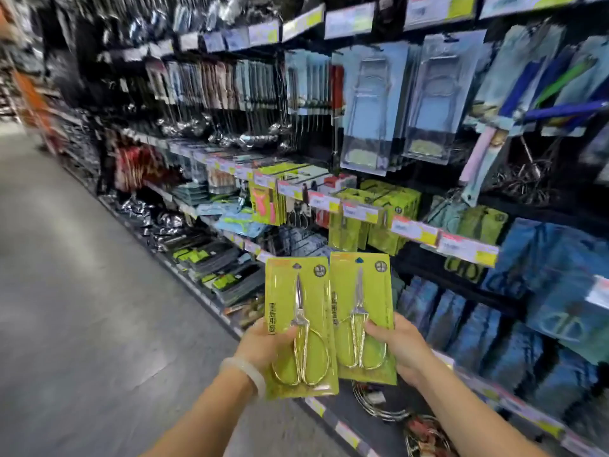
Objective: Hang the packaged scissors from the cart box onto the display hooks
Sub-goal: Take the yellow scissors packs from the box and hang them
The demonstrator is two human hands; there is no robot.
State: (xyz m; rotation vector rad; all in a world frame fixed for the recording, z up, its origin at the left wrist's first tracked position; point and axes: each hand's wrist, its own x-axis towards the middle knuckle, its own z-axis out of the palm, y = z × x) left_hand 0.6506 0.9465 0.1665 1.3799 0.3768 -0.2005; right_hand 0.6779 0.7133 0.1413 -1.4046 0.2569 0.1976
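Note:
I hold two packs of scissors side by side in front of the shelving, both upright on lime-green cards. My left hand [263, 344] grips the left scissors pack [298, 324] at its lower left edge, thumb on the front. My right hand [400, 349] grips the right scissors pack [361, 311] at its lower right edge. Each card has a hang hole at the top. Matching green scissors packs [385, 222] hang on display hooks above and behind them. The cart box is out of view.
The shelving runs along the right, full of hanging kitchen tools: blister packs [372, 110] above, blue packs [527, 291] to the right, ladles [211, 127] farther left. Price-tag rails [418, 230] jut out along the rows. Grey aisle floor [82, 291] lies to the left.

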